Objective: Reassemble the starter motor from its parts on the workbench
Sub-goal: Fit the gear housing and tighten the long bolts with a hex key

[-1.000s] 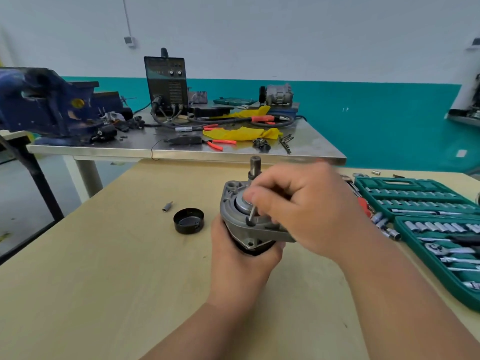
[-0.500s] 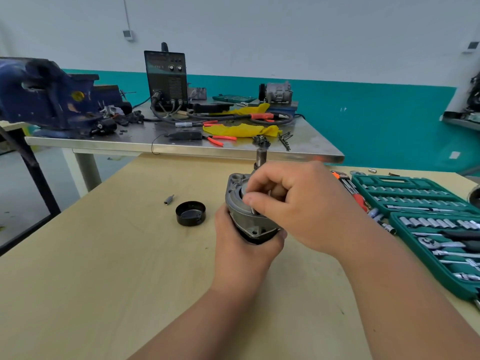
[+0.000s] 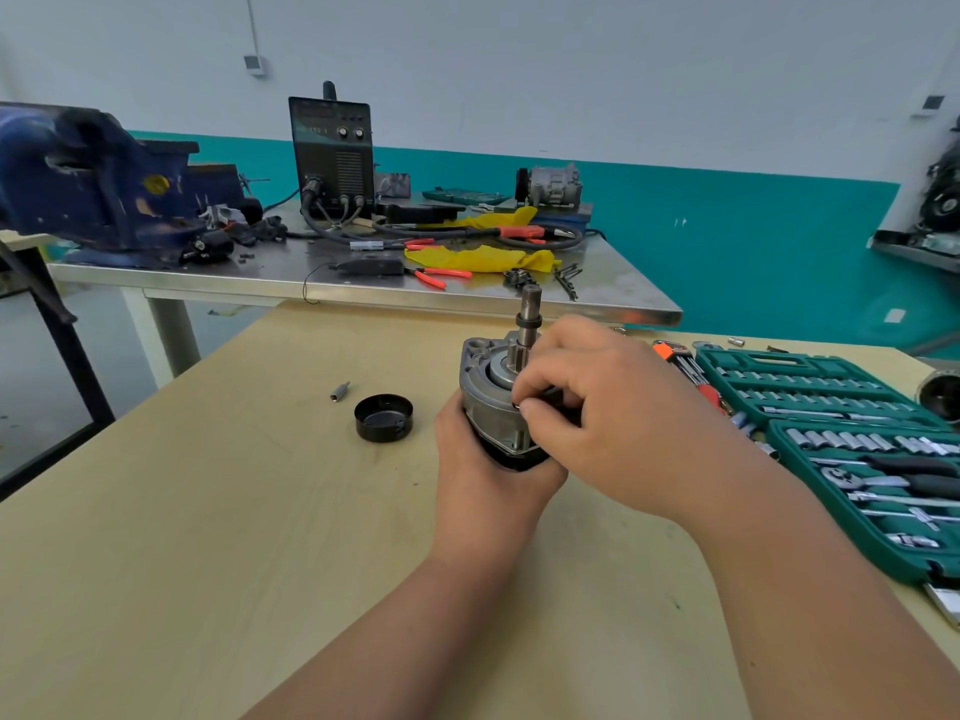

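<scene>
Starter motor (image 3: 493, 402) looks partly back together, I'd judge: grey cast end housing sits on the dark body w/ the shaft (image 3: 529, 324) standing up through its centre, a collar near the top. It's held upright over the middle of the wooden workbench (image 3: 208, 511); whether its base touches the top is hidden. Left hand (image 3: 488, 475) wraps the body from below, fingers curled round it. Right hand (image 3: 613, 423) reaches over the housing flange, thumb and forefinger pinching a small part (image 3: 518, 406) at the flange edge (prob. a bolt or screw, too small to tell). Left to do, as far as shows: seating that part, and prob. fitting the black cap (image 3: 383, 417) lying open side up to the left, a small metal bit (image 3: 340, 391) just beyond it. Open socket set (image 3: 852, 439) lies to the right, a red-handled tool (image 3: 691, 371) beside it. Behind, a steel table (image 3: 280, 265) carries a blue vise (image 3: 88, 184), welder (image 3: 332, 148), yellow rag (image 3: 478, 257), etc.
</scene>
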`<control>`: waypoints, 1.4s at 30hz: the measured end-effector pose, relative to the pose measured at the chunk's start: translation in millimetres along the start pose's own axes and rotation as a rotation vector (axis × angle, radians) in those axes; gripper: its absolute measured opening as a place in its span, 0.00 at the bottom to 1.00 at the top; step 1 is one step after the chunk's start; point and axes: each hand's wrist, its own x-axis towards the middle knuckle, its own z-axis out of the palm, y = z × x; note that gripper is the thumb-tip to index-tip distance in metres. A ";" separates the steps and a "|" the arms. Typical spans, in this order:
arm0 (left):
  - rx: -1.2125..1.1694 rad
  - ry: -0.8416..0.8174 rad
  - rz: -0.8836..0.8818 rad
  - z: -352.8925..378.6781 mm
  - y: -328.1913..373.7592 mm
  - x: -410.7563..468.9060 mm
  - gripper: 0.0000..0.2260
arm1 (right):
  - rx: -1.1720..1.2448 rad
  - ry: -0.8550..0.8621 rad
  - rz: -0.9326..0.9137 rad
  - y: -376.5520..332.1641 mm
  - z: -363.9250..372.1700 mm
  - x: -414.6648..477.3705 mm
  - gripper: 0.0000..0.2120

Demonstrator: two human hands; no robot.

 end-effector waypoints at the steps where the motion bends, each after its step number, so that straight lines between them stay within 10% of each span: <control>1: 0.000 -0.005 -0.012 0.0 0.1 -0.5 0.32 | -0.003 -0.003 -0.003 -0.3 0.4 -0.7 0.05; 42: -0.052 -0.170 0.036 -20.1 -2.6 6.3 0.34 | 0.048 0.407 -0.252 24.6 32.3 -24.8 0.03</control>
